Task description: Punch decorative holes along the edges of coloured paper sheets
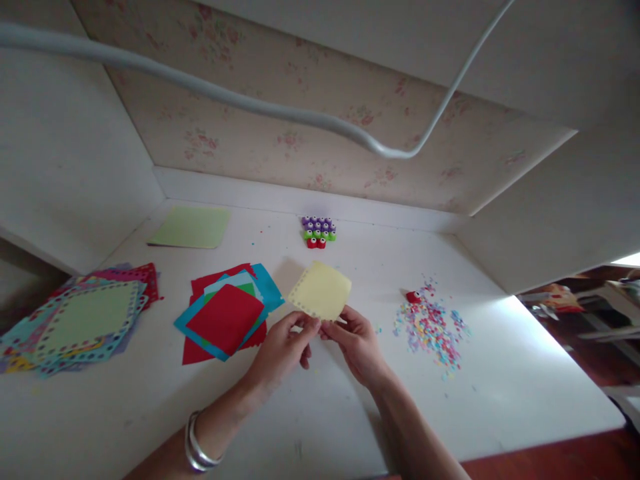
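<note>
A pale yellow paper square [325,292] is held up over the white table, with small punched holes along its left and lower-left edges. My left hand [286,343] pinches it close to its near corner, thumb and forefinger together. My right hand [354,341] grips the same sheet just to the right, its thumb almost touching the left one. Whether anything small sits under the fingers is hidden. Left of the hands lies a loose pile of red, blue and green paper squares [227,320], the nearest other thing to my left hand.
Punched sheets [90,320] are heaped at the far left, behind them a light green paper stack [193,227]. Small purple, green and red craft punches [319,230] stand in rows near the wall. A red punch [413,297] lies beside scattered confetti [433,327]. A white cable [240,100] crosses above.
</note>
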`<state>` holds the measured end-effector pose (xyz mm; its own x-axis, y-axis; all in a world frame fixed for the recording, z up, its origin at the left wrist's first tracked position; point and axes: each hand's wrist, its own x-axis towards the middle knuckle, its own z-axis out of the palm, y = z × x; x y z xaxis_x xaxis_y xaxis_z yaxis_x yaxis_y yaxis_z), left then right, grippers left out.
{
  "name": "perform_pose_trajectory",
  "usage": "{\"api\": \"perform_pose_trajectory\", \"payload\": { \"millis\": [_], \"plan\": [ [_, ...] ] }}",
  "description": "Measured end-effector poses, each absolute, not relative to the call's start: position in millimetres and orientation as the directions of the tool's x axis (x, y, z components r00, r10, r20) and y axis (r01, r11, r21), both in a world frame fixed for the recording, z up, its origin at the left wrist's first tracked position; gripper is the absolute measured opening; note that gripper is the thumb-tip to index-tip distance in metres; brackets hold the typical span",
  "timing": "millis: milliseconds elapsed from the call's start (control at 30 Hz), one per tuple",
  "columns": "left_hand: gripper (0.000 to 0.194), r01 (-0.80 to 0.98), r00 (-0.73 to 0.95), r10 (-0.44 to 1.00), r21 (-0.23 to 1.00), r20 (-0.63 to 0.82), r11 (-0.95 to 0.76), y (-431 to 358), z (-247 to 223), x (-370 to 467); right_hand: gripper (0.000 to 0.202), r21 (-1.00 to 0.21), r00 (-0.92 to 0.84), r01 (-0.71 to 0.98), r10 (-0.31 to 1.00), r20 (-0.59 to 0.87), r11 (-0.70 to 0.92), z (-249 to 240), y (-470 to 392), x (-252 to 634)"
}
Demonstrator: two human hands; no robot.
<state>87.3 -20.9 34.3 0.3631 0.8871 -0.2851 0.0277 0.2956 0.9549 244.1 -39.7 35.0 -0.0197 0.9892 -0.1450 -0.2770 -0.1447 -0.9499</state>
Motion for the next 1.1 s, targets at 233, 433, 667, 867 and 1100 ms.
{"api": "perform_pose_trajectory", "payload": {
  "millis": [233,433,667,867,1100],
  "plan": [
    [0.041,0.002,0.282,0.927,0.966,-0.248,0.258,-20,39,86,0.022,-0.953,-0.232,-0.266,0.969,-0.083,-0.145,45,-44,236],
    [0.042,-0.015,0.278,0.933,0.970,-0.229,0.243,-19,46,84,0.017,-0.932,-0.203,-0.306,0.970,-0.133,-0.192,46,-44,242],
    [0.037,-0.040,0.282,0.932,0.968,-0.226,0.246,-19,48,82,0.010,-0.937,-0.184,-0.322,0.979,-0.082,-0.139,40,-43,240],
    [0.039,0.039,0.304,0.919,0.967,-0.253,0.253,-19,42,79,0.015,-0.944,-0.161,-0.308,0.985,-0.066,-0.114,35,-43,239],
    [0.039,0.021,0.274,0.931,0.969,-0.242,0.246,-20,41,83,0.018,-0.952,-0.124,-0.280,0.988,-0.095,-0.127,34,-43,239]
  ]
}}
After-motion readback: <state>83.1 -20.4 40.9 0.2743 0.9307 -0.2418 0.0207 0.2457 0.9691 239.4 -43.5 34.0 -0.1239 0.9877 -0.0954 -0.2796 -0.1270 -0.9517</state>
